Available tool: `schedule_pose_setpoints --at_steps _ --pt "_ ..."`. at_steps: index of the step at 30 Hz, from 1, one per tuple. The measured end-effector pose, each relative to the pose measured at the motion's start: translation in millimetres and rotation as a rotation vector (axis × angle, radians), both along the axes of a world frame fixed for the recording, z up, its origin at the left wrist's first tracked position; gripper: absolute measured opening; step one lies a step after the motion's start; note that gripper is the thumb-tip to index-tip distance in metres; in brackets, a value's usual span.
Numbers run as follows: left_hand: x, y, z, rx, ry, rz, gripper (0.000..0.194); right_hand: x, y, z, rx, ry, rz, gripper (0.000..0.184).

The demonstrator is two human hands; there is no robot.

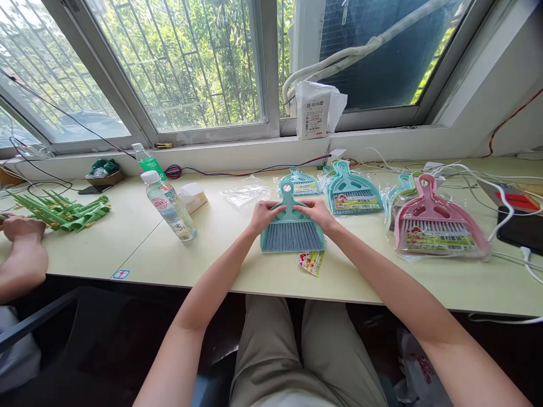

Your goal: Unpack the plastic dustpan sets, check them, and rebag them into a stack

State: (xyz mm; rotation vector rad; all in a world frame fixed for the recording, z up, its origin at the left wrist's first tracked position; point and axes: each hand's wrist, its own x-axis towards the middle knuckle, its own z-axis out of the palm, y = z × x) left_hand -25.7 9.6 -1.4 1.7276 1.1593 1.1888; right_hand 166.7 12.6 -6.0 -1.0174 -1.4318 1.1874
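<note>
My left hand (263, 216) and my right hand (318, 213) grip a teal dustpan and brush set (292, 234) from both sides, thumbs on its front just below the handle. Its grey bristles face down toward the table's front edge. A colourful printed label card (311, 263) pokes out below its lower right edge. Behind it lies a wrapped teal set (303, 186), with more wrapped teal sets (354, 189) to the right. Farther right is a wrapped pink set (428, 217) on top of other sets.
Two plastic bottles, one in front (169, 209), stand left beside a small white box (193, 198). Clear plastic film (248, 192) lies behind my left hand. Another person's hand (23, 229) is at green leaf-like strips (80, 212). Cables and a black phone (521, 229) lie far right.
</note>
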Motion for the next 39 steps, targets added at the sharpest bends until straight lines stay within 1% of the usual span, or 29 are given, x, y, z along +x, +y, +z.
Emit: schedule_pose_setpoints --at_steps 2,3,7,8,9,11,12,15,16,18,20,22,25,28,30,31,34,36,38,39 --pt "-0.8 -0.9 1.8 -0.016 0.002 -0.01 0.047 -2.4 -1.7 -1.4 -0.002 0.012 -0.021 0.045" --pt "-2.9 -1.1 3.2 -0.049 0.002 -0.037 0.047 -4.0 -2.3 -3.2 -0.014 0.013 -0.034 0.046" --pt "-19.3 0.7 6.2 -0.29 -0.014 -0.264 0.045 -5.1 0.9 -10.5 -0.068 0.022 -0.096 0.049" --pt "-24.0 2.5 5.0 -0.333 -0.022 -0.292 0.044 -2.4 3.2 -10.8 -0.071 0.009 -0.091 0.05" --pt "-28.4 5.0 2.9 -0.359 -0.034 -0.294 0.043 1.7 6.0 -10.1 -0.076 -0.02 -0.075 0.049" --pt "-36.0 12.2 -3.2 -0.371 -0.095 -0.231 0.042 13.0 11.4 -6.4 -0.072 -0.139 -0.026 0.045" --pt "-39.3 16.7 -6.7 -0.368 -0.143 -0.182 0.042 19.0 13.4 -4.0 -0.046 -0.236 -0.003 0.041" --pt "-48.6 30.7 -15.0 -0.341 -0.323 -0.014 0.044 31.4 15.0 1.0 0.121 -0.61 0.067 0.025" --pt "-51.6 34.6 -16.5 -0.329 -0.383 0.039 0.043 32.5 14.1 1.4 0.179 -0.719 0.106 0.022" --pt "-57.3 40.0 -17.9 -0.303 -0.472 0.126 0.043 30.9 11.1 0.5 0.248 -0.853 0.192 0.028" --pt "-61.2 42.2 -17.9 -0.285 -0.506 0.176 0.044 27.3 8.2 -0.9 0.264 -0.895 0.268 0.035" --pt "-62.8 42.1 -17.6 -0.286 -0.5 0.207 0.047 25.8 6.9 -1.5 0.239 -0.899 0.303 0.035" --pt "-62.2 40.9 -18.3 -0.309 -0.479 0.247 0.051 30.9 9.1 -0.4 0.189 -0.86 0.322 0.036" --pt "-61.2 41.3 -20.7 -0.316 -0.477 0.267 0.054 41.1 15.6 0.9 0.133 -0.822 0.391 0.047" --pt "-60.9 42.0 -22.7 -0.316 -0.492 0.256 0.055 46.6 20.4 0.8 0.088 -0.85 0.438 0.051" --pt "-60.7 42.2 -23.6 -0.318 -0.498 0.247 0.055 48.1 22.3 0.5 0.069 -0.873 0.449 0.049" --pt "-58.9 41.1 -24.9 -0.329 -0.484 0.222 0.056 47.7 23.6 0.0 0.04 -0.907 0.443 0.034" --pt "-56.0 38.6 -24.8 -0.327 -0.443 0.198 0.057 44.0 20.5 1.4 0.034 -0.845 0.452 0.029" --pt "-51.1 35.3 -24.7 -0.311 -0.388 0.153 0.059 38.9 15.9 4.4 0.024 -0.674 0.477 0.031" --pt "-47.7 33.5 -24.8 -0.305 -0.361 0.117 0.06 36.1 13.6 5.9 0.025 -0.562 0.469 0.034"
